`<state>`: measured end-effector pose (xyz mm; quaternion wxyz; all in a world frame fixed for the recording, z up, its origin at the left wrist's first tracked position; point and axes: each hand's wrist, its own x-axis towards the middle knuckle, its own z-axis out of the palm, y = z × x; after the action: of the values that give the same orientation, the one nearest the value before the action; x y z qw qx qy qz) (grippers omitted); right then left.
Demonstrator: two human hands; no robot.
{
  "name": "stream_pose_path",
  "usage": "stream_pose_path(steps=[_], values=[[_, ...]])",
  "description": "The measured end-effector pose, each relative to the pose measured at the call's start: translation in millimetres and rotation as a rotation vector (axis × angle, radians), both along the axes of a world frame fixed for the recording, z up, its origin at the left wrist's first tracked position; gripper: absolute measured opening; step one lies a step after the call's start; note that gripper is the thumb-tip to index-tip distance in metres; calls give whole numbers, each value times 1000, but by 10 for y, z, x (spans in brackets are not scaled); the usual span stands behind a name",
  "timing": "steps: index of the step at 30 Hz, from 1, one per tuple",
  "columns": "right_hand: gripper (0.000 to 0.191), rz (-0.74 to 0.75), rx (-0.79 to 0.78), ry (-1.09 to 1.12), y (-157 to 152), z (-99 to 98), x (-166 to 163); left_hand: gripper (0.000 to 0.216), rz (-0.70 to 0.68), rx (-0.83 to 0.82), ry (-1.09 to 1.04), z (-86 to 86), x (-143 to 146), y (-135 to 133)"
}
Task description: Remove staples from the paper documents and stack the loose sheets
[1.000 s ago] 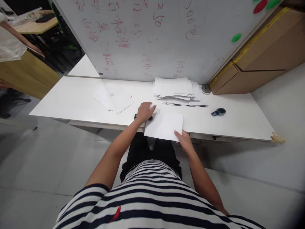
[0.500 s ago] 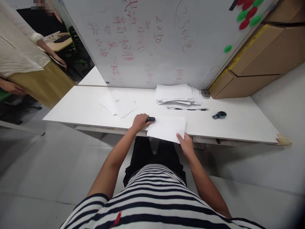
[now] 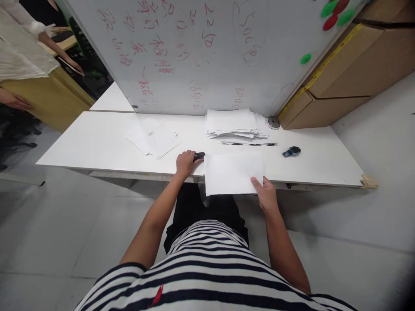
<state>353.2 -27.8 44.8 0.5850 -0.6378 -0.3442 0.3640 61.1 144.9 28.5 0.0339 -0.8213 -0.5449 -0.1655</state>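
Note:
My left hand (image 3: 186, 163) is closed around a small black stapler (image 3: 199, 156) at the front of the white table (image 3: 78, 147). The stapler's nose points right, close to the left edge of some white paper (image 3: 231, 170). My right hand (image 3: 267, 194) pinches that paper at its lower right, with the thumb on top and the fingers underneath. The paper lies about level, and its near edge sticks out past the table's front edge. How many sheets are in it I cannot tell.
Farther back is a stack of papers (image 3: 230, 121), with a thin black-and-white strip (image 3: 249, 144) before it. Loose sheets (image 3: 154, 136) lie left; a small blue-black item (image 3: 292, 151) lies right. A whiteboard (image 3: 181, 52) and cardboard boxes (image 3: 343, 65) stand behind. Another person (image 3: 29, 52) stands left.
The paper has moved right in my right hand, so its left edge is now beside the stapler's nose. My left hand stays on the stapler. The camera view has shifted slightly.

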Motion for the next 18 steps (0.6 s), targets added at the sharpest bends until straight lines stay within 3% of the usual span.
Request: stream_pose_path(steps=[5,9,18], values=[[44,1,37,100,5,28,-47,26,-6,1,-15,-24,7,2],[44,-37,10,9,19,6,-68,29,-3,-12,-16,-21,11,3],[44,-33,-9,54,45,-71,-124,29,-1,-54,-31,-1,10,3]])
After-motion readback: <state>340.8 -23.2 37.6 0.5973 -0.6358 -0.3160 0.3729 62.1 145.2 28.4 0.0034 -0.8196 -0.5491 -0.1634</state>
